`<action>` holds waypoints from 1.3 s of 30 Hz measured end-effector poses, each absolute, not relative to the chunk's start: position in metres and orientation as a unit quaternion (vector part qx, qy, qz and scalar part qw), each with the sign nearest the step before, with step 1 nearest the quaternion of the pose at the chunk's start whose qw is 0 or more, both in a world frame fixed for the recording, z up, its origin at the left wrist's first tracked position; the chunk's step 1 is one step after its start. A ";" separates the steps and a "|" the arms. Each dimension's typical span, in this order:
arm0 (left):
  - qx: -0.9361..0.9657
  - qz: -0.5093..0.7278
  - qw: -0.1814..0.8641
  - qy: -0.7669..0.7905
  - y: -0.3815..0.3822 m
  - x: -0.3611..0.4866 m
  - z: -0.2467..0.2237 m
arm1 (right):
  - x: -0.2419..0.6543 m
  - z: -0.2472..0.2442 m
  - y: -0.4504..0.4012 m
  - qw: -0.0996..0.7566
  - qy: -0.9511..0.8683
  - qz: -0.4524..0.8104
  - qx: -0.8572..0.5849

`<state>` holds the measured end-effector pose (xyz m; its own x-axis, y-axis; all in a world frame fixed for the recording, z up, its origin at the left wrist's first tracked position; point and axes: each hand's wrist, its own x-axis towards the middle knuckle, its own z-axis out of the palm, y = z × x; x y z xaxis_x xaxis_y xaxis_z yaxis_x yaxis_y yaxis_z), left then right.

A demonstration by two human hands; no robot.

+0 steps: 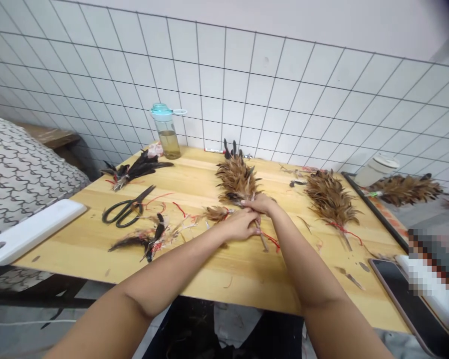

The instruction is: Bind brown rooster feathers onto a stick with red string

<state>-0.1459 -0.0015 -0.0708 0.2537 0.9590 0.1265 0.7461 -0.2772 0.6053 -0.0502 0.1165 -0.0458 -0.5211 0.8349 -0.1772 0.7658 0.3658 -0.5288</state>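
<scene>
In the middle of the table lies a brown feather duster, its dark-tipped end pointing at the wall. My left hand is closed around its thin stick, which sticks out below with red string beside it. Just above, my right hand grips the base of the feathers, fingers closed. A small feather bunch lies left of my left hand. Farther left are black-handled scissors, open, and a heap of loose feathers and red string. My fingers partly hide the binding.
A second feather duster lies at right, with a phone near the right edge. A bottle and black feathers are at back left. A white device sits at the left edge. A wire grid stands behind.
</scene>
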 end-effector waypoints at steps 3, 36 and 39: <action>0.760 0.254 0.228 0.553 0.001 -0.149 -0.070 | -0.055 -0.045 0.111 0.040 -0.800 0.326 -0.502; 0.301 0.672 0.620 0.271 0.015 -0.174 -0.052 | -0.017 -0.052 0.062 0.368 -0.581 0.640 -0.342; 0.311 0.654 0.631 0.278 0.015 -0.174 -0.056 | -0.014 -0.056 0.063 0.327 -0.504 0.730 -0.324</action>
<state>-0.1742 0.0152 -0.0563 -0.0102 0.9984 0.0561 -0.6532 -0.0491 0.7556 -0.0143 0.0629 -0.0558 -0.5757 0.8049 -0.1437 -0.1507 -0.2773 -0.9489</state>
